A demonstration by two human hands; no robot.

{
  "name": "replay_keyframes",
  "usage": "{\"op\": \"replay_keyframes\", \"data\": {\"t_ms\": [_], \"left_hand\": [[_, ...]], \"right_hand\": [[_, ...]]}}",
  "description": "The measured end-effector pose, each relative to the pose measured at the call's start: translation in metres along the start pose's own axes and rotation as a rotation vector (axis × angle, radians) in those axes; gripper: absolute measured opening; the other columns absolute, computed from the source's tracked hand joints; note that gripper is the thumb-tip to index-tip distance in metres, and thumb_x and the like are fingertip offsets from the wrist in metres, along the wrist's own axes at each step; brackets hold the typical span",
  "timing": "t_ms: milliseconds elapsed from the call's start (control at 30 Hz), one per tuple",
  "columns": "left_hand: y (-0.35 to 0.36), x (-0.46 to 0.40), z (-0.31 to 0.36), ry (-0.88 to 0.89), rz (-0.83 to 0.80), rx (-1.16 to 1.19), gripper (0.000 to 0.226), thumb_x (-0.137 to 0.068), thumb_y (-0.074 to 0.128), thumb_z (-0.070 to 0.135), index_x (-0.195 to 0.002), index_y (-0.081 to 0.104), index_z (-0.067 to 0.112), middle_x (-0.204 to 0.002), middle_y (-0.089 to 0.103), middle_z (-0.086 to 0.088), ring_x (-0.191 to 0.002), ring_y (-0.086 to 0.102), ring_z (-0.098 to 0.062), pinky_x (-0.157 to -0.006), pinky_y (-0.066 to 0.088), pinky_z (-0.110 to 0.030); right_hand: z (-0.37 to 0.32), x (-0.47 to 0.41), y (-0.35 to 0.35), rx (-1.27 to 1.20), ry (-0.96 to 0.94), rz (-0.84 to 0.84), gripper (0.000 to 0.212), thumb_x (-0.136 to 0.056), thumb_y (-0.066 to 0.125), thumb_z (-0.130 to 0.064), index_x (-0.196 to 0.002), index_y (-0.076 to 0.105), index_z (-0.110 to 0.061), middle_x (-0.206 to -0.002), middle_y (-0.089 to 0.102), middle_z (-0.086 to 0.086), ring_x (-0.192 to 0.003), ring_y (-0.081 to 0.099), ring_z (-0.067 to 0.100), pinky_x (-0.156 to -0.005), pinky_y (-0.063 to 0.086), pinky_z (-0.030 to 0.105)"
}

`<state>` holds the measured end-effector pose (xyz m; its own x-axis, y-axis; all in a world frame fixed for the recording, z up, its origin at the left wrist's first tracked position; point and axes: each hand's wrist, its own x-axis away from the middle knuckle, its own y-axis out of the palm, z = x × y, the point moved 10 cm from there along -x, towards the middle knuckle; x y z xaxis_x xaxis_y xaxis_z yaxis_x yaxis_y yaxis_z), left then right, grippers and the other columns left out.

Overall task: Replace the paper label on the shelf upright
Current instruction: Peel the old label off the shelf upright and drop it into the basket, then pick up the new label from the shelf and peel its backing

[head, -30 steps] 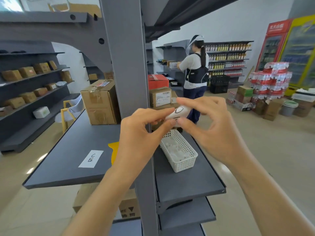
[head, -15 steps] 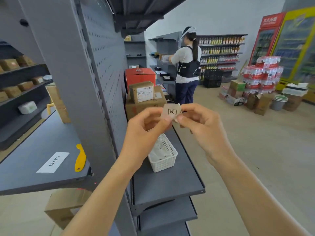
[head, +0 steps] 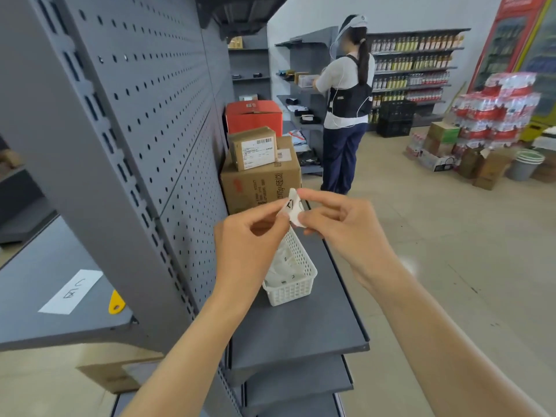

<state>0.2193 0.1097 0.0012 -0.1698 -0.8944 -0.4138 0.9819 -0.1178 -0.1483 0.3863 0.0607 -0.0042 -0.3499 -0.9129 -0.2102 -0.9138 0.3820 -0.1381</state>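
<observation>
Two hands meet over the shelf (head: 301,326), and between them sits the label (head: 293,210), a small crumpled white slip with a black mark on it. Left hand (head: 246,239) pinches its near edge with thumb and forefinger, right hand (head: 340,224) grips the far side the same way, so both are closed tight on the paper. It hangs in the air just above the basket (head: 296,284), a white mesh one holding more white slips, standing on the shelf beside the pegboard panel. Left of that rises the upright (head: 99,164), grey and slotted, well apart from the label. Behind the basket, brown boxes (head: 261,179) stack up with a red box (head: 254,115) further back. On the shelf to the left lies a paper sheet (head: 70,291) with a yellow tool (head: 116,302) beside it. Down the aisle, another person (head: 346,106) faces a rack
</observation>
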Motion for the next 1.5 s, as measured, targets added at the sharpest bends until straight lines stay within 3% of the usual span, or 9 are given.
{"op": "replay_keyframes", "data": {"t_ms": [267,400,500,600,733,967,1133,1300,1500], "left_hand": [[0.033,-0.018,-0.008,0.067,-0.181,-0.036,0.027,-0.1,0.059,0.013,-0.113,0.077,0.028,-0.102,0.079,0.014,-0.1,0.072,0.0,-0.089,0.056,-0.023],[0.034,-0.026,-0.029,-0.002,-0.162,-0.065,0.022,-0.098,0.063,0.019,-0.109,0.077,0.03,-0.093,0.08,0.013,-0.094,0.074,0.0,-0.091,0.059,-0.032],[0.024,-0.037,-0.054,-0.167,-0.095,-0.067,0.03,-0.089,0.073,0.037,-0.118,0.07,0.033,-0.086,0.081,0.011,-0.084,0.074,0.005,-0.083,0.058,-0.024],[0.022,-0.044,-0.073,-0.203,-0.052,-0.139,0.047,-0.085,0.076,0.044,-0.126,0.053,0.04,-0.098,0.076,0.015,-0.091,0.067,0.012,-0.081,0.05,-0.016],[0.028,-0.045,-0.09,-0.158,-0.02,-0.224,0.047,-0.097,0.053,0.014,-0.134,0.05,0.043,-0.139,0.057,0.013,-0.125,0.05,-0.003,-0.101,0.038,-0.026],[0.019,-0.042,-0.117,-0.257,0.02,-0.228,0.051,-0.098,0.046,0.022,-0.141,0.043,0.05,-0.151,0.044,0.01,-0.138,0.045,-0.013,-0.108,0.039,-0.034],[0.017,-0.039,-0.108,-0.259,0.018,-0.155,0.06,-0.102,0.048,0.029,-0.149,0.022,0.054,-0.157,0.04,0.011,-0.138,0.045,-0.012,-0.097,0.036,-0.029],[0.017,-0.037,-0.083,-0.207,0.006,-0.076,0.056,-0.1,0.05,0.036,-0.146,0.025,0.057,-0.152,0.044,0.014,-0.133,0.045,-0.005,-0.113,0.038,-0.04],[0.019,-0.006,-0.002,0.011,-0.07,-0.01,0.061,-0.1,0.054,0.032,-0.143,0.023,0.06,-0.141,0.049,0.021,-0.133,0.047,-0.001,-0.115,0.039,-0.043]], "right_hand": [[-0.005,-0.033,-0.01,0.16,-0.159,0.027,0.017,-0.09,0.078,-0.03,-0.107,0.081,-0.029,-0.075,0.079,-0.012,-0.058,0.063,-0.001,-0.061,0.048,0.009],[0.005,-0.046,-0.004,0.219,-0.147,0.064,0.001,-0.087,0.081,-0.031,-0.086,0.081,-0.031,-0.076,0.077,-0.014,-0.055,0.063,0.025,-0.062,0.059,0.03],[0.023,-0.058,-0.004,0.25,-0.12,0.14,0.014,-0.085,0.082,-0.024,-0.077,0.079,-0.036,-0.061,0.071,-0.026,-0.052,0.064,0.001,-0.061,0.053,0.017],[0.043,-0.066,-0.005,0.246,-0.094,0.194,0.014,-0.087,0.081,-0.022,-0.087,0.081,-0.036,-0.063,0.074,-0.026,-0.059,0.067,-0.007,-0.066,0.049,0.009],[0.072,-0.075,0.011,0.401,-0.028,0.152,0.016,-0.091,0.075,-0.016,-0.101,0.084,-0.024,-0.091,0.083,-0.005,-0.08,0.075,0.006,-0.073,0.054,0.012],[0.126,-0.089,0.053,0.538,0.106,-0.057,0.019,-0.093,0.072,-0.018,-0.106,0.083,-0.026,-0.138,0.069,0.0,-0.092,0.076,0.026,-0.075,0.066,0.041],[0.109,-0.087,0.048,0.486,0.076,-0.004,0.03,-0.094,0.07,-0.024,-0.122,0.076,-0.033,-0.109,0.075,-0.009,-0.083,0.068,0.013,-0.083,0.057,0.028],[0.046,-0.064,0.026,0.351,-0.068,0.082,0.05,-0.092,0.07,-0.024,-0.14,0.06,-0.036,-0.122,0.068,-0.022,-0.103,0.062,-0.006,-0.085,0.043,0.005],[-0.022,-0.012,-0.007,0.201,-0.208,0.206,0.049,-0.091,0.074,-0.021,-0.131,0.058,-0.044,-0.115,0.065,-0.027,-0.111,0.063,-0.002,-0.088,0.048,0.01]]}}
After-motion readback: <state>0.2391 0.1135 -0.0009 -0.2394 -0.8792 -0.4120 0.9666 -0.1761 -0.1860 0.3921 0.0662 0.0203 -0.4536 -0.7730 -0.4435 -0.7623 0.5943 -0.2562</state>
